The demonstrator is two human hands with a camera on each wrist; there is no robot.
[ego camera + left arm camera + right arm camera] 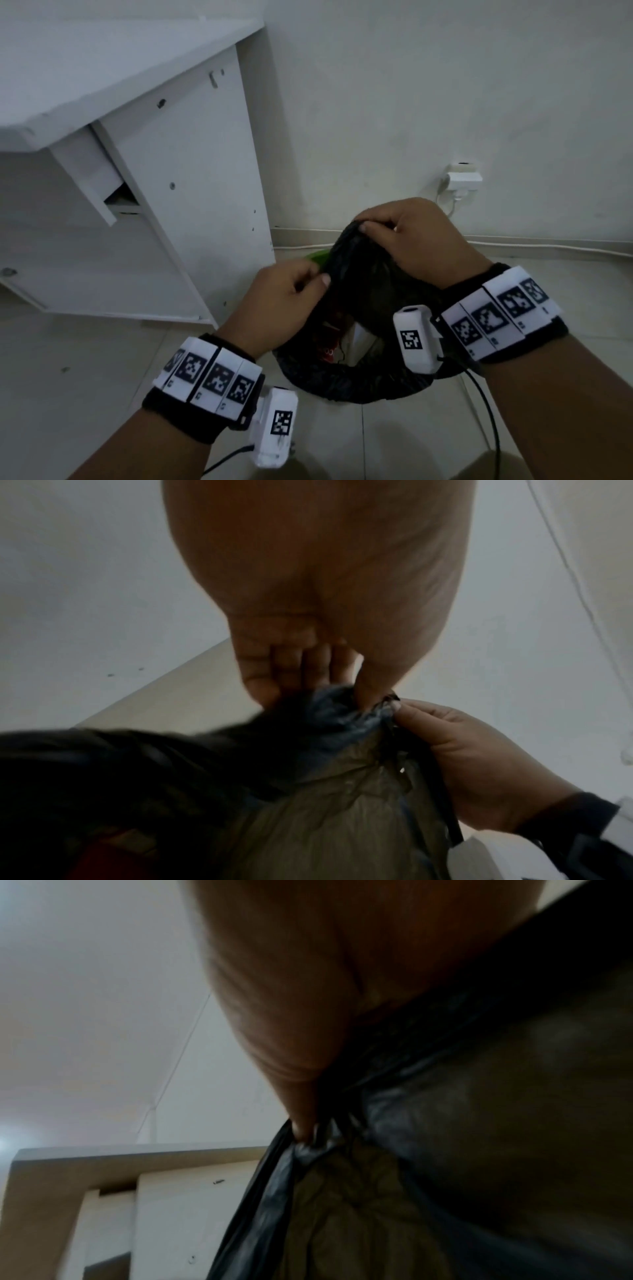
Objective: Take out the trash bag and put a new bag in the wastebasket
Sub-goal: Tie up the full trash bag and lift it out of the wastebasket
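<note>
A black trash bag (356, 274) stands in the wastebasket, of which only a green sliver of rim (317, 256) shows. My left hand (320, 275) pinches the bag's raised edge on the near left. My right hand (363, 223) pinches the gathered edge at the far top. Red and white trash (330, 346) shows inside the bag's mouth. In the left wrist view my left hand (359, 696) and right hand (399, 710) meet at the bunched plastic (329, 804). The right wrist view shows my right hand (303, 1131) pinching the bag (479, 1123) up close.
A white cabinet (178, 178) stands close on the left of the basket. A wall socket with a white plug (462, 176) sits behind it, and a white cable (513, 245) runs along the floor by the wall. The floor is pale tile (85, 359).
</note>
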